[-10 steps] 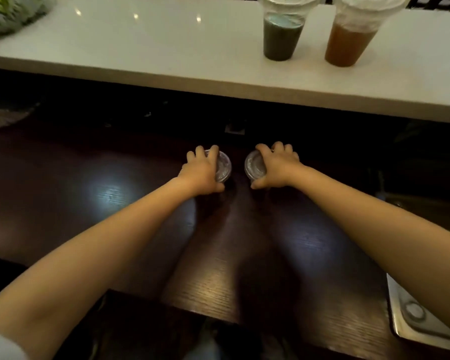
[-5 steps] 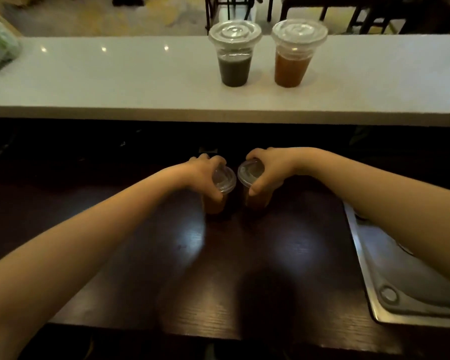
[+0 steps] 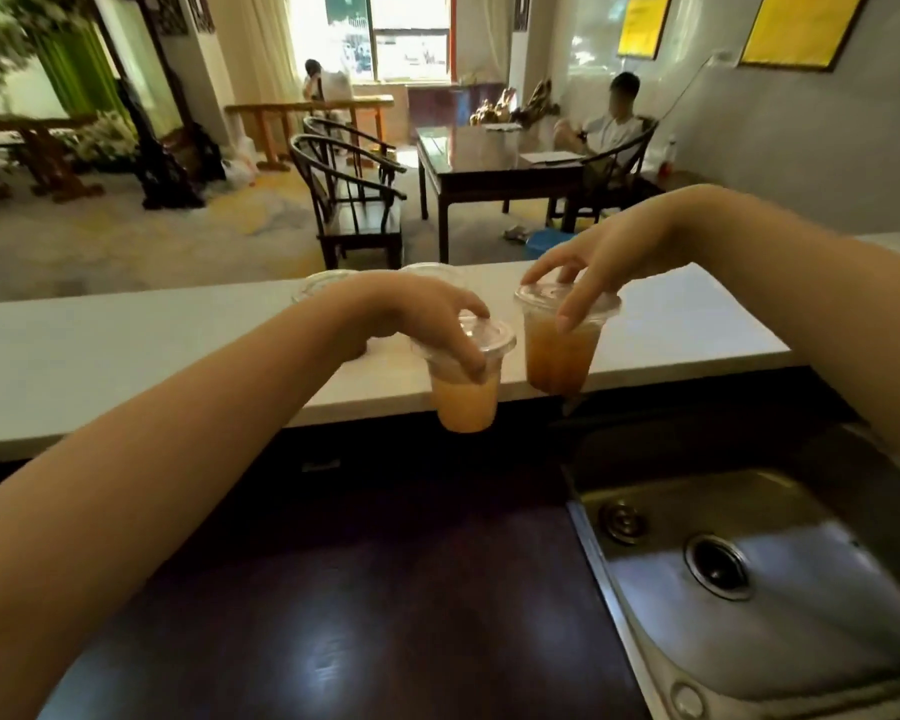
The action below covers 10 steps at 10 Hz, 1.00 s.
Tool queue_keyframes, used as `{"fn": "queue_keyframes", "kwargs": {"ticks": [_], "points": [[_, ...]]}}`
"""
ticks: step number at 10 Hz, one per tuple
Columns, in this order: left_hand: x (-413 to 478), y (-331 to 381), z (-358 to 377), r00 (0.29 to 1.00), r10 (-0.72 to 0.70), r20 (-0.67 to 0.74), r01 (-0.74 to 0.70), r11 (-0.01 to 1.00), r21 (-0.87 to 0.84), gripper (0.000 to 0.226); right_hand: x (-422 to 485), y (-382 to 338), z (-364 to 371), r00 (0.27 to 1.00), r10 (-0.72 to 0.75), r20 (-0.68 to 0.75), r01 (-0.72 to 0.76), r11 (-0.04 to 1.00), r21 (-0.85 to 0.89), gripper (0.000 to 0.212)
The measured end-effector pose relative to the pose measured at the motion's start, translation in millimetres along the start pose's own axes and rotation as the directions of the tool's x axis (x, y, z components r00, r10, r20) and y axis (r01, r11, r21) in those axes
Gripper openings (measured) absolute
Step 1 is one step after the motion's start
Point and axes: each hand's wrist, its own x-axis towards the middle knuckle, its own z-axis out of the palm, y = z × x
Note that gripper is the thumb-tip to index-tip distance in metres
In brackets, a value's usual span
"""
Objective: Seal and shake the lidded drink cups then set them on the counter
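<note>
Across the middle of the view runs the long white tabletop (image 3: 126,350), the place where the drinks are to end up. The dark wooden tabletop (image 3: 333,615) lies nearer, with a steel sink (image 3: 827,517) set into its right side.

Both cups are in the air above the white tabletop's near edge, so neither is set down yet. The left hand (image 3: 427,324) grips the pale orange cup (image 3: 463,402) from above, fingers curled over its lid (image 3: 489,337) and thumb down the near wall. Just to the right, close but apparently not touching, the right hand (image 3: 588,262) grips the darker amber cup (image 3: 557,356) the same way, fingertips on its lid (image 3: 541,296). The lids are on and the cups lifted, which suggests the sealing is done. Whether this is the shake or the carry to the tabletop I cannot tell.

Two more clear lids (image 3: 323,280) peek out on the white tabletop behind the left forearm. They are probably finished cups, but their bodies are hidden. The fingers on the far sides of the held cups are hidden too, and blur along the rims leaves it unclear whether the lids are fully snapped down.
</note>
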Motion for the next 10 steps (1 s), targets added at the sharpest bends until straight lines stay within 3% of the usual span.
{"fn": "queue_keyframes", "kwargs": {"ticks": [2,6,10], "points": [[44,45,-30,0.987,0.01,-0.16,-0.006,1.0,0.026,0.077,12,39,-41,0.988,0.045,-0.15,-0.034,0.996,0.081,0.071],[128,54,-9,0.943,-0.105,-0.316,0.11,0.994,-0.002,0.089,82,109,-45,0.966,0.1,-0.24,-0.052,0.979,0.197,0.085],[120,59,-34,0.967,-0.139,-0.213,0.152,0.987,0.046,0.096,73,116,-51,0.933,0.102,-0.345,-0.106,0.994,0.008,0.097]]}}
